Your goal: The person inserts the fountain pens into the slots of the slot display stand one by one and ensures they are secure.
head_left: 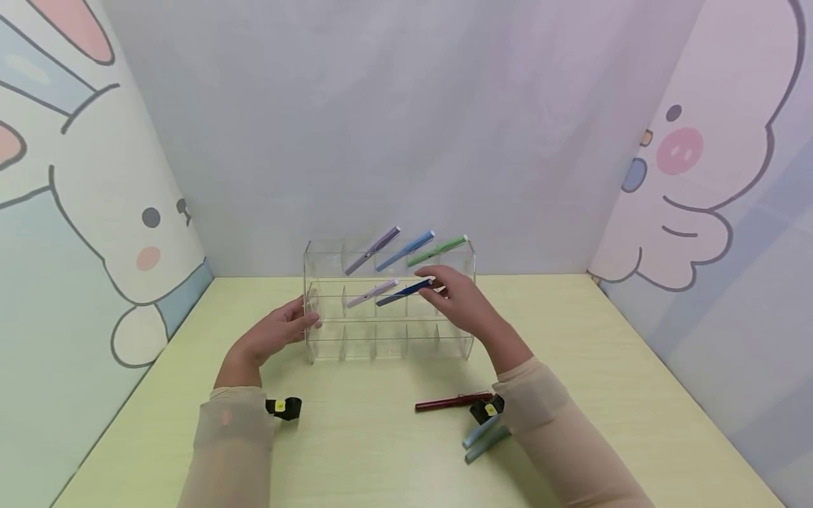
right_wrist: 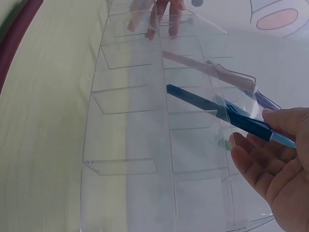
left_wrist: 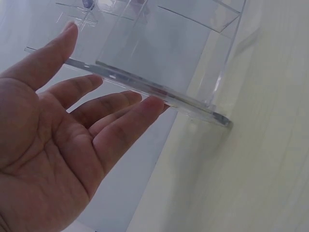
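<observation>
At the middle tier of the clear acrylic rack (head_left: 359, 349), the dark blue pen (head_left: 400, 293) slants with its lower end in the third compartment from the left, just right of the lavender pen (head_left: 371, 293). The right hand (head_left: 460, 303) is at its upper end, thumb and bent fingers loosely about it; I can't tell whether they pinch it or merely surround it. The left hand (head_left: 279, 328) is spread at the rack's left end panel (left_wrist: 193, 103), gripping nothing tightly, its nearly straight fingers against it.

I'd call this seating the pen, and it seems best done gently: check the lower end sits between its dividers, match the lavender pen's slant, then part the fingers cleanly so the upper end isn't dragged sideways. The purple pen (head_left: 373, 252), sky-blue pen (head_left: 406, 251) and green pen (head_left: 438, 250) lean just above, so low knuckles are wise. Light left-hand pressure should steady the rack without tipping it. A low right sleeve (head_left: 540, 406) could brush the dark red pen (head_left: 444, 403), pale blue pen (head_left: 480, 431) and grey-green pen (head_left: 486, 445) on the table (head_left: 356, 430).
</observation>
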Demonstrator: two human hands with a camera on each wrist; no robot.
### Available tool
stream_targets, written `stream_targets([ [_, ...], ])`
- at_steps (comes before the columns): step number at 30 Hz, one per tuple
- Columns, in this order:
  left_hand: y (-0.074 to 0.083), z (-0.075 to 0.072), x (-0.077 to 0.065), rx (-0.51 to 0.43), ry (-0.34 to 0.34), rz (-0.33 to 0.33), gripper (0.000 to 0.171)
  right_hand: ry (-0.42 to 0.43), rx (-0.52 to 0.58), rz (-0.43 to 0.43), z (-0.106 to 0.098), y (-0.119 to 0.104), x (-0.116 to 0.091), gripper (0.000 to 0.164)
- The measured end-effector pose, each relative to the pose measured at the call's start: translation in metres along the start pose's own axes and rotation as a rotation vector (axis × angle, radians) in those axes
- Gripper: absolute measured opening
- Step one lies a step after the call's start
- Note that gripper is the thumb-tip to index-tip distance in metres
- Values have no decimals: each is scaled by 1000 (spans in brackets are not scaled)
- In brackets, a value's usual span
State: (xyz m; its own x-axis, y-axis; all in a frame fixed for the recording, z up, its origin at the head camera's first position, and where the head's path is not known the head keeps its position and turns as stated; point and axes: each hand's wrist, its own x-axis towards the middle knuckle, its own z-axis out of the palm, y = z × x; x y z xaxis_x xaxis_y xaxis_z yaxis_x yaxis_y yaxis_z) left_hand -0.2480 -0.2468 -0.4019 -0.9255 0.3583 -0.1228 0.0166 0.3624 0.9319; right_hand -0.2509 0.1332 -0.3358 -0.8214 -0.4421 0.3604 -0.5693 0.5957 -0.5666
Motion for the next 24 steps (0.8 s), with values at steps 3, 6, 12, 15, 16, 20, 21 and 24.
stream_targets([
  [3,0,0,2,4,2,-2,76,14,0,20,-6,6,-4,40],
  [6,-1,-1,4,17,3,-3,77,31,16,51,-12,13,-9,41],
  [12,-3,-1,5,30,8,-19,85,70,37,86,-26,22,-26,41],
  [15,-4,-1,5,33,2,-18,87,79,47,94,-32,24,-36,40],
  [16,-4,-1,5,35,1,-17,87,76,49,97,-34,25,-40,40],
  [20,-3,-1,5,33,-2,-21,86,49,39,115,-41,27,-55,39],
  [21,-2,-1,4,33,-1,-22,86,37,34,118,-42,28,-59,38],
  [24,-2,-1,3,35,2,-24,85,-4,18,117,-46,29,-68,38],
])
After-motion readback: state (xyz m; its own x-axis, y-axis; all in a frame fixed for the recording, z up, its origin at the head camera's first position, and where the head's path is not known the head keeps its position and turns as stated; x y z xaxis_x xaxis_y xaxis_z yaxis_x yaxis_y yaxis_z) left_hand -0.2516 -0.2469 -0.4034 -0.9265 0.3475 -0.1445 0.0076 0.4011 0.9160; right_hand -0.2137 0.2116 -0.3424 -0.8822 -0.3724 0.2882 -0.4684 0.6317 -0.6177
